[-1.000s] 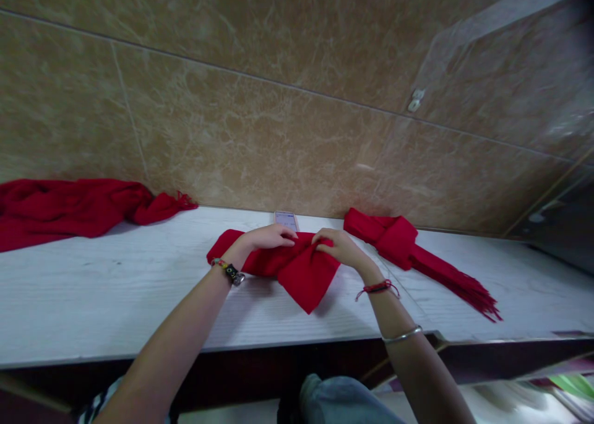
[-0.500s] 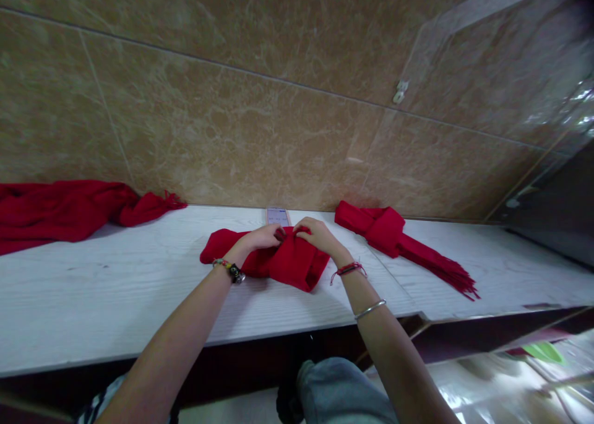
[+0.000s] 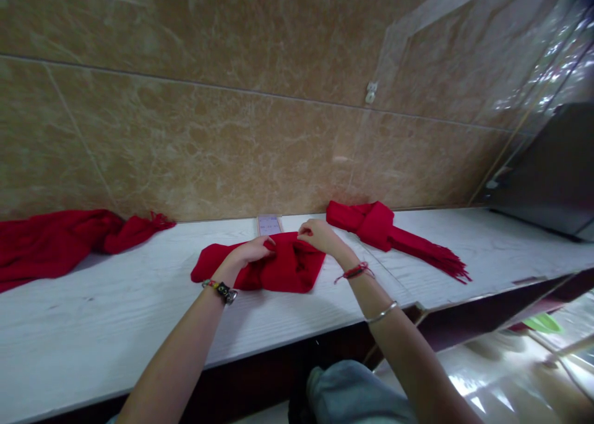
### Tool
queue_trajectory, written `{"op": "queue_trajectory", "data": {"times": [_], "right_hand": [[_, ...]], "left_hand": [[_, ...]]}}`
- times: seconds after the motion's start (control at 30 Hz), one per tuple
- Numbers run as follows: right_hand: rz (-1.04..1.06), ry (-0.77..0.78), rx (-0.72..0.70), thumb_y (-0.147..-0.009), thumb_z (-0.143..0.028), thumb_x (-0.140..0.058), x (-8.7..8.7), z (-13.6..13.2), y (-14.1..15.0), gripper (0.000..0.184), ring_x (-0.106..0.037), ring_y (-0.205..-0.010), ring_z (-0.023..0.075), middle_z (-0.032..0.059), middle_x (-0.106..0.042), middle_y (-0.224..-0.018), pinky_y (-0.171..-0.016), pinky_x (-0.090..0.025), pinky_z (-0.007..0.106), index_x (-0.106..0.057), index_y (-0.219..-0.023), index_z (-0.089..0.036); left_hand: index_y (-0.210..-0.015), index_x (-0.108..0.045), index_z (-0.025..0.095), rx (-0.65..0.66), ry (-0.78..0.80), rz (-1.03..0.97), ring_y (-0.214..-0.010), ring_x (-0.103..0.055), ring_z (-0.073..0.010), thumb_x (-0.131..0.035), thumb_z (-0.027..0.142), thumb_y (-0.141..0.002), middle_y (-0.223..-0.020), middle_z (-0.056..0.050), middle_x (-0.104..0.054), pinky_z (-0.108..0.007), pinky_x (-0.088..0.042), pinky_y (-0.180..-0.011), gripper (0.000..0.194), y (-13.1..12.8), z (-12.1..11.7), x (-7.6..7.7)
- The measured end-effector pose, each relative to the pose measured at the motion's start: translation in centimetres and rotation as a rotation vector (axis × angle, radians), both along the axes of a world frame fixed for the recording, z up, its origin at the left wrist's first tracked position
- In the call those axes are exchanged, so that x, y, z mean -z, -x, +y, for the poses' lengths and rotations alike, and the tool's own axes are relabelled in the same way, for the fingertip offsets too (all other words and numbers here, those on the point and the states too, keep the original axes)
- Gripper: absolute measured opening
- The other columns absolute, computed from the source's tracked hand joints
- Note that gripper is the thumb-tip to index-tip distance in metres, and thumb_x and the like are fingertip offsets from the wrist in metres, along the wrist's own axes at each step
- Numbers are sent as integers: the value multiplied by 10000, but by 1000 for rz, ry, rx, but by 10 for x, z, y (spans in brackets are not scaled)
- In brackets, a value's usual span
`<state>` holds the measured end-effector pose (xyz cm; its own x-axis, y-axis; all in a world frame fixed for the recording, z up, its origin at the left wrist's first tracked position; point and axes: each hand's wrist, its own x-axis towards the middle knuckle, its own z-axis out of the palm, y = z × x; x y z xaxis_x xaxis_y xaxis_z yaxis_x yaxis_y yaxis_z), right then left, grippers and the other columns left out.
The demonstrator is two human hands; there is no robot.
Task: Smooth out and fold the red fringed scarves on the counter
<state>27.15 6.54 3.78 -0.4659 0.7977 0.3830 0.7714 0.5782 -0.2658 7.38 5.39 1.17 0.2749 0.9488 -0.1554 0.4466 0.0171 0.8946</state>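
Observation:
Between my hands a folded red scarf [image 3: 283, 278] lies on the white counter, its layers wrapped over one another with a fold gaping toward the right end. My left hand [image 3: 253, 250] is on the scarf's left half, fingers curled at the edge of a fold and closed on the cloth. At the upper right edge, my right hand [image 3: 320, 235] pinches the fabric between thumb and fingers. Just behind the scarf rests a phone [image 3: 269, 224] with a lit screen, against the wall.
A second red scarf [image 3: 359, 223], folded into a band with its fringed tail out, lies to the right. More loose red cloth [image 3: 60, 241] with a fringe spreads at the left. A tiled wall [image 3: 208, 151] backs the white counter [image 3: 116, 325]; a dark box-like object [image 3: 552, 170] stands far right.
My right hand has shifted from the scarf's middle fold to its upper right edge. The fold now lies flatter and wider, and my left hand has moved slightly left. The camera view has tilted.

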Motion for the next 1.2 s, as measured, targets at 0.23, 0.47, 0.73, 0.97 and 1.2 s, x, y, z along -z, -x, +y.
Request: {"op": "queue_trajectory", "data": {"times": [0.23,0.47,0.73,0.97,1.2], "right_hand": [[-225,-22,-21,-733,-245,-590,13,-53,-5,266,-520,-840,195,97,-569,-914,-759,-414,300,-635,-969,-129],[-103,58,126,-698,-12,-450,58,-48,22,260,-540,-879,195,144,-573,-986,-760,-408,279,-587,-901,-101],[-4,91,179,-724,-131,-505,21,-56,15,103,-567,-701,168,71,-641,-772,-610,-379,247,-601,-755,-153],[-159,6,172,-716,-286,-574,-28,-80,-30,146,-524,-628,155,58,-597,-701,-565,-353,255,-588,-639,-163],[-195,314,12,-760,-364,-542,-15,-55,-51,226,-572,-736,164,45,-659,-825,-632,-402,251,-658,-815,-179]], "left_hand": [[-806,-526,167,0,47,6,-505,-464,-95,-533,107,-618,-601,40,-529,-199,-332,-460,198,7,3,2],[-819,-540,178,1,58,23,-574,-510,-115,-530,125,-614,-638,31,-557,-204,-358,-498,212,8,4,2],[-841,-523,170,-28,30,8,-543,-491,-103,-542,181,-634,-597,51,-521,-191,-349,-474,209,13,0,-12],[-863,-498,176,18,64,-81,-597,-513,-106,-610,227,-628,-650,45,-521,-205,-410,-527,265,7,-6,-21],[-1174,-395,184,260,126,0,-590,-502,-99,-652,267,-638,-698,46,-510,-217,-394,-527,601,1,-20,-12]]}}
